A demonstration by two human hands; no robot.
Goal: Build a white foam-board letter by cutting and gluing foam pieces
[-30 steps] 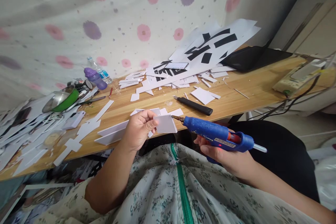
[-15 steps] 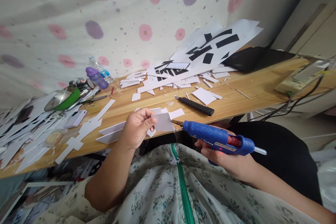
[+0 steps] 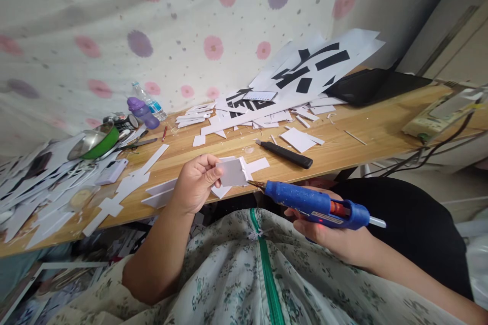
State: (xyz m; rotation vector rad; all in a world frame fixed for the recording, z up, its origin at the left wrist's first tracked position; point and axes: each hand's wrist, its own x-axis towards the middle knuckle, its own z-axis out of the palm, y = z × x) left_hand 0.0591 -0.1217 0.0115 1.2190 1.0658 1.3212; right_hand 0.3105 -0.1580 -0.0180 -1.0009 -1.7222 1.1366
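Pinched between the thumb and fingers of my left hand (image 3: pixel 197 183) is a small white foam board piece (image 3: pixel 232 172), held up near the table's front edge. My right hand (image 3: pixel 324 233) is wrapped round a blue hot glue gun (image 3: pixel 297 198), its red light lit and a clear glue stick poking from the back. The gun's nozzle sits at the lower right corner of the piece; I cannot tell if it touches. White strands or beads run along that right edge. Flat white cut pieces (image 3: pixel 257 165) lie on the table behind it.
A black utility knife (image 3: pixel 284 154) lies beyond the glue gun. White offcuts and a black-patterned sheet (image 3: pixel 305 73) are piled at the back. To the left are a green bowl (image 3: pixel 99 143), a purple bottle (image 3: pixel 143 113) and many cut strips. A power strip (image 3: pixel 429 122) stands at right.
The foam board piece has shifted slightly left and tilted in my left hand. The nozzle has moved down from the upper part of its right edge to the lower corner.
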